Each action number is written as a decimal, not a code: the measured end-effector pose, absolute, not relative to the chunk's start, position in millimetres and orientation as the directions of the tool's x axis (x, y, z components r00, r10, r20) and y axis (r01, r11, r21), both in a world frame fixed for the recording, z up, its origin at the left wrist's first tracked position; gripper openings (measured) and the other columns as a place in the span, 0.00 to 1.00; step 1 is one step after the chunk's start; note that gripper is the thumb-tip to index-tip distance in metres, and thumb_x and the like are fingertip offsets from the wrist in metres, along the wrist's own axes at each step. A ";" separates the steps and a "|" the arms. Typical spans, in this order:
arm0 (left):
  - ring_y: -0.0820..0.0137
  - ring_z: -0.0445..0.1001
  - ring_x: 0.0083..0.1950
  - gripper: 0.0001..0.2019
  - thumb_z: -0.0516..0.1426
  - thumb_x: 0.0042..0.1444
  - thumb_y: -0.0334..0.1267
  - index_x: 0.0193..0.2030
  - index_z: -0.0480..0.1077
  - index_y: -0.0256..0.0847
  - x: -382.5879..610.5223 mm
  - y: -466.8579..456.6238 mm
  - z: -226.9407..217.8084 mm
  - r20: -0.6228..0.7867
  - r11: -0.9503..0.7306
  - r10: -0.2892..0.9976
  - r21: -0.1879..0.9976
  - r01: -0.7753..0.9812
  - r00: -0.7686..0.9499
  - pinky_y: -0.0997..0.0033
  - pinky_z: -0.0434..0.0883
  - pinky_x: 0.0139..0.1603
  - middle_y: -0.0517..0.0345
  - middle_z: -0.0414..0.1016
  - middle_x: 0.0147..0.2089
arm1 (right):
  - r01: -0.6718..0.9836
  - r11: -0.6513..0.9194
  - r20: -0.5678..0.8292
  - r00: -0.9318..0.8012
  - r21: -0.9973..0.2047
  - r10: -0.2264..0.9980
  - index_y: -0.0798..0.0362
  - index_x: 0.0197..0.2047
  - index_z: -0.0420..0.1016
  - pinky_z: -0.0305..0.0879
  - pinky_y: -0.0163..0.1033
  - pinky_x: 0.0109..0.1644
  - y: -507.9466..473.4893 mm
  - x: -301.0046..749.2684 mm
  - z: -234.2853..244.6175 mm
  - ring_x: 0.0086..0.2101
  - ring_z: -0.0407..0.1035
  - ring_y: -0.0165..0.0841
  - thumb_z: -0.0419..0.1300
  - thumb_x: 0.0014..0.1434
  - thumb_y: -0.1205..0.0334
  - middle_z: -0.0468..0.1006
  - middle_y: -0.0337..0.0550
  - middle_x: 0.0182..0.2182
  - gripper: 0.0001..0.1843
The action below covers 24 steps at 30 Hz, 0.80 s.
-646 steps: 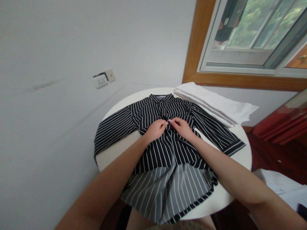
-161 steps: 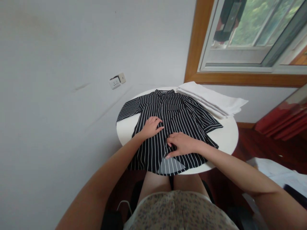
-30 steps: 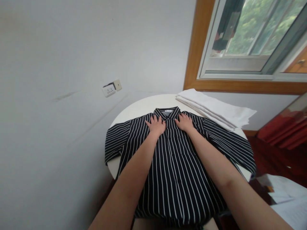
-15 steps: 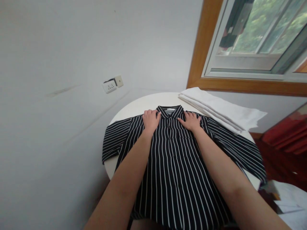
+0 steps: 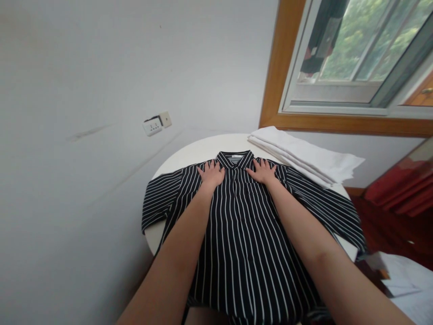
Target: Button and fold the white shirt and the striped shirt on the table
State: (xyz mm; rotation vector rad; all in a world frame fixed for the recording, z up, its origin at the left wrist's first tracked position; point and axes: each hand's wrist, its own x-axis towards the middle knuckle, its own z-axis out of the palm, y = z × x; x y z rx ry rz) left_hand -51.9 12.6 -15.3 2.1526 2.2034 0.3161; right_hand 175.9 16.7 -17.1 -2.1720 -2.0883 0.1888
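Note:
A black shirt with white stripes [image 5: 241, 230] lies front side up over a round white table [image 5: 199, 146], its collar [image 5: 235, 160] toward the wall. Both sleeves are spread out to the sides, and the hem hangs at the near edge. My left hand [image 5: 211, 174] rests flat on the shirt just left of the collar, fingers spread. On the other side of the collar, my right hand [image 5: 262, 171] lies flat too, its fingers apart. Neither hand grips the cloth. My forearms cover parts of the shirt's front.
Folded white cloth [image 5: 304, 153] lies at the table's back right, by the right sleeve. A wall with a socket [image 5: 152, 127] stands close on the left. A wood-framed window [image 5: 338, 122] is behind. White sheets [image 5: 406, 275] and red fabric [image 5: 402, 189] are at the right.
My left hand's fingers have spread wider, and the hand lies flatter on the shirt. The right hand stays beside the collar. The whole view has shifted slightly.

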 end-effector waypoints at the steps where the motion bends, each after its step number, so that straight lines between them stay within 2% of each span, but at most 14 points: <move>1: 0.50 0.41 0.73 0.31 0.36 0.63 0.52 0.69 0.53 0.46 -51.5 13.6 -15.2 0.107 0.013 0.994 0.174 0.985 -0.032 0.30 0.39 0.66 0.53 0.44 0.73 | 0.984 -0.045 -0.003 0.045 -0.173 0.999 0.50 0.72 0.39 0.27 0.71 0.63 17.3 175.7 -17.0 0.67 0.33 0.51 0.34 0.59 0.30 0.41 0.54 0.70 0.46; 3: 0.50 0.41 0.73 0.31 0.35 0.63 0.53 0.69 0.53 0.45 -50.9 15.5 -15.1 0.107 0.011 0.994 0.170 0.985 -0.029 0.30 0.39 0.66 0.53 0.44 0.73 | 0.984 -0.051 0.002 0.052 -0.172 0.999 0.53 0.72 0.36 0.27 0.70 0.63 19.4 176.2 -17.0 0.67 0.34 0.50 0.34 0.59 0.30 0.42 0.55 0.70 0.48; 8: 0.51 0.40 0.73 0.32 0.35 0.62 0.53 0.70 0.52 0.45 -50.3 18.6 -14.4 0.094 0.025 0.995 0.164 0.986 -0.041 0.32 0.38 0.67 0.53 0.43 0.74 | 0.986 -0.024 -0.024 0.020 -0.164 1.000 0.49 0.71 0.44 0.26 0.70 0.63 28.5 180.6 -17.4 0.68 0.32 0.50 0.34 0.58 0.29 0.40 0.52 0.70 0.46; 16: 0.52 0.42 0.73 0.32 0.35 0.62 0.53 0.70 0.52 0.44 -50.3 28.1 -15.4 0.106 0.037 0.993 0.152 0.988 -0.054 0.36 0.40 0.68 0.54 0.44 0.73 | 0.988 -0.007 -0.013 0.005 -0.155 1.000 0.46 0.71 0.44 0.28 0.68 0.65 46.8 184.1 -21.1 0.68 0.33 0.49 0.32 0.58 0.28 0.39 0.48 0.71 0.46; 24: 0.51 0.43 0.73 0.32 0.35 0.62 0.54 0.69 0.53 0.45 -51.2 35.1 -16.3 0.118 0.038 0.991 0.147 0.988 -0.056 0.36 0.42 0.68 0.54 0.45 0.73 | 0.986 0.011 0.015 -0.008 -0.165 1.000 0.46 0.71 0.47 0.29 0.66 0.65 52.4 185.7 -22.9 0.68 0.34 0.48 0.32 0.59 0.29 0.41 0.48 0.70 0.45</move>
